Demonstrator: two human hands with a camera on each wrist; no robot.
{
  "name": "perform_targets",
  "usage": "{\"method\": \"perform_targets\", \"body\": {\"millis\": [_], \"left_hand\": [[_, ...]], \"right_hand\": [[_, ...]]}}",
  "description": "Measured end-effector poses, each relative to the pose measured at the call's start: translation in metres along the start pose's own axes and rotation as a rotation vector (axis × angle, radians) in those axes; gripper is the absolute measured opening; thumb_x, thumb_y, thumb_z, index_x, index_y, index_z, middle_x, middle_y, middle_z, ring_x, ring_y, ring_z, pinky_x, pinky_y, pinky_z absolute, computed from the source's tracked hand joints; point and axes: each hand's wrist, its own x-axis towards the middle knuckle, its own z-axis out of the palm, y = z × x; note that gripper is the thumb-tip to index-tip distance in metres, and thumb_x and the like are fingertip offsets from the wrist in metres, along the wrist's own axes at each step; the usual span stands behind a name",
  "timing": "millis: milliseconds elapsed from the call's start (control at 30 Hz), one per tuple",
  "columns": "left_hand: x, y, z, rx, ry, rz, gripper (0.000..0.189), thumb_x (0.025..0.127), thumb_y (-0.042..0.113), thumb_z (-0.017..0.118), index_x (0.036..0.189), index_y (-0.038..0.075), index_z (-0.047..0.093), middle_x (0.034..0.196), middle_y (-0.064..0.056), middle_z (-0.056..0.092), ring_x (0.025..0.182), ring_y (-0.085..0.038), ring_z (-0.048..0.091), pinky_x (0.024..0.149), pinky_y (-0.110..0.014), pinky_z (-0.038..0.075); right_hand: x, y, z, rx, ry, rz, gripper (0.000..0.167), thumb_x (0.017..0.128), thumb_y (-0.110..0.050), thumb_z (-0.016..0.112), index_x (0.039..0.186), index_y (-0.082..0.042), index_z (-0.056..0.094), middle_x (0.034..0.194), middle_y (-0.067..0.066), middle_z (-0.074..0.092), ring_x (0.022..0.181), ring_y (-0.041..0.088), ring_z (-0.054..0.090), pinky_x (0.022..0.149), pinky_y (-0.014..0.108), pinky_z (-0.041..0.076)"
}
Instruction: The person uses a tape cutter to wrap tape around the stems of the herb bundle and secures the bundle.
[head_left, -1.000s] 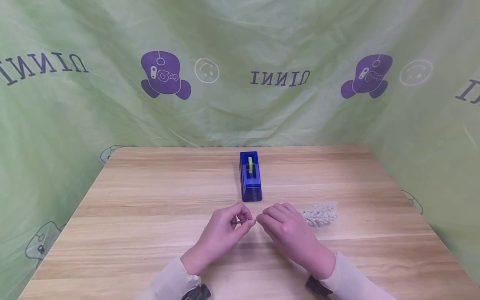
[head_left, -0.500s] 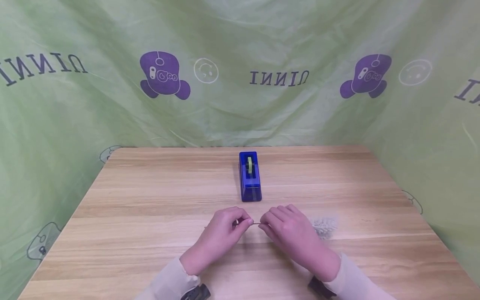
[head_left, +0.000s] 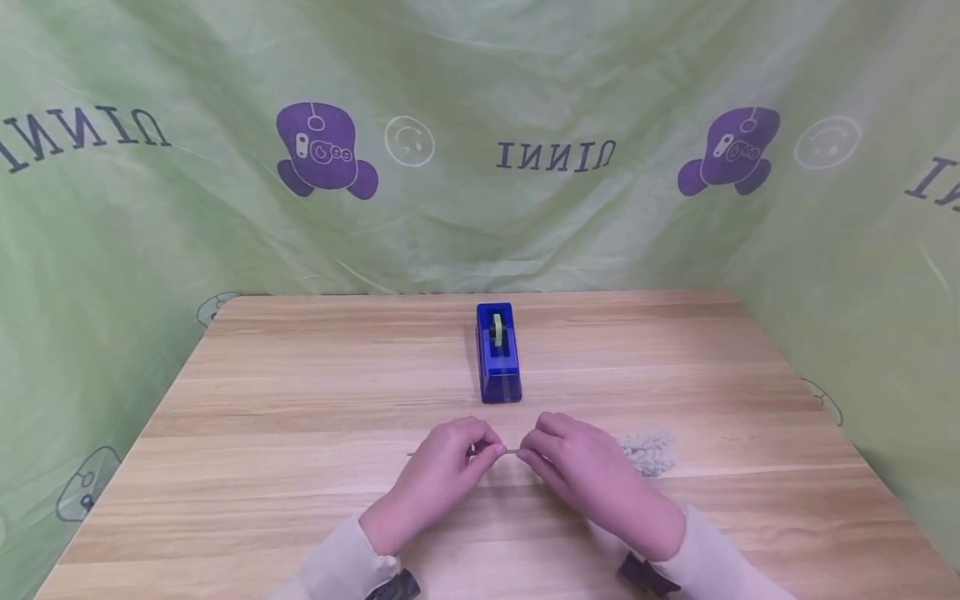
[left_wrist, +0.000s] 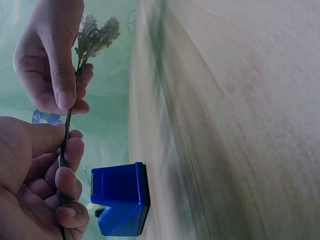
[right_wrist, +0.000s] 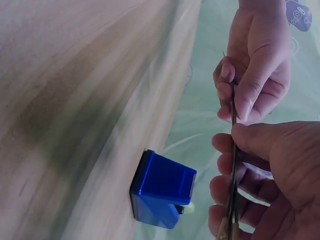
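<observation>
The left hand (head_left: 442, 468) and right hand (head_left: 581, 467) pinch the stem (head_left: 512, 451) of a fluffy flower (left_wrist: 93, 44) above the desk (head_left: 300, 375), a short stretch showing between them. The bloom (head_left: 648, 454) juts past the right hand. Farther out stands a blue tape dispenser (head_left: 498, 364), then a green curtain (head_left: 442, 225).

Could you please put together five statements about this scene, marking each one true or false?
1. The left hand and right hand both hold the stem. True.
2. The tape dispenser stands on the table. True.
3. The tape dispenser is red. False: it is blue.
4. The fluffy tuft is between the two hands. False: the tuft shows beyond the right hand, away from the left.
5. Neither hand touches the tape dispenser. True.
</observation>
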Motion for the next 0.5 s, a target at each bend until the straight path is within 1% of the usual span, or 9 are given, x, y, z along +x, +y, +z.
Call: {"method": "perform_targets", "body": {"millis": [100, 200, 333, 400, 500], "left_hand": [[-0.0010, -0.0002, 0.0000, 0.053, -0.011, 0.004, 0.012, 0.100, 0.016, 0.069, 0.097, 0.011, 0.079, 0.081, 0.008, 0.065, 0.070, 0.000, 0.051, 0.065, -0.018, 0.048], [-0.0015, -0.0001, -0.0004, 0.081, -0.034, 0.001, 0.013, 0.101, 0.017, 0.069, 0.096, 0.011, 0.080, 0.079, 0.008, 0.061, 0.067, -0.001, 0.048, 0.063, -0.018, 0.045], [-0.0007, -0.0002, -0.0007, 0.101, -0.061, 0.013, 0.014, 0.102, 0.018, 0.067, 0.094, 0.012, 0.078, 0.077, 0.009, 0.059, 0.066, -0.001, 0.047, 0.063, -0.018, 0.044], [-0.0004, -0.0005, -0.0006, 0.101, -0.066, 0.021, 0.014, 0.102, 0.018, 0.067, 0.094, 0.012, 0.077, 0.075, 0.010, 0.058, 0.066, -0.001, 0.048, 0.063, -0.018, 0.044], [0.0000, -0.0012, 0.0000, 0.100, -0.063, 0.038, 0.014, 0.102, 0.017, 0.067, 0.094, 0.012, 0.077, 0.074, 0.011, 0.060, 0.067, 0.000, 0.049, 0.065, -0.018, 0.045]], "right_hand": [[0.0017, 0.0007, 0.0015, 0.016, -0.009, -0.005, 0.004, 0.095, -0.024, 0.077, 0.093, -0.020, 0.078, 0.085, -0.013, 0.061, 0.077, 0.000, 0.053, 0.070, 0.017, 0.054], [0.0021, 0.0014, 0.0034, 0.025, -0.021, -0.010, 0.005, 0.096, -0.024, 0.076, 0.094, -0.020, 0.077, 0.086, -0.013, 0.062, 0.077, 0.000, 0.055, 0.071, 0.017, 0.055], [0.0005, 0.0015, 0.0055, 0.013, -0.022, -0.026, 0.007, 0.098, -0.025, 0.073, 0.095, -0.019, 0.075, 0.086, -0.012, 0.065, 0.073, -0.001, 0.059, 0.068, 0.017, 0.055], [0.0000, 0.0014, 0.0061, -0.002, -0.012, -0.039, 0.007, 0.099, -0.025, 0.072, 0.095, -0.019, 0.074, 0.085, -0.012, 0.067, 0.070, -0.001, 0.062, 0.066, 0.017, 0.056], [-0.0007, 0.0009, 0.0064, 0.004, -0.006, -0.051, 0.007, 0.099, -0.024, 0.072, 0.096, -0.018, 0.073, 0.086, -0.011, 0.069, 0.072, 0.001, 0.064, 0.067, 0.017, 0.056]]}}
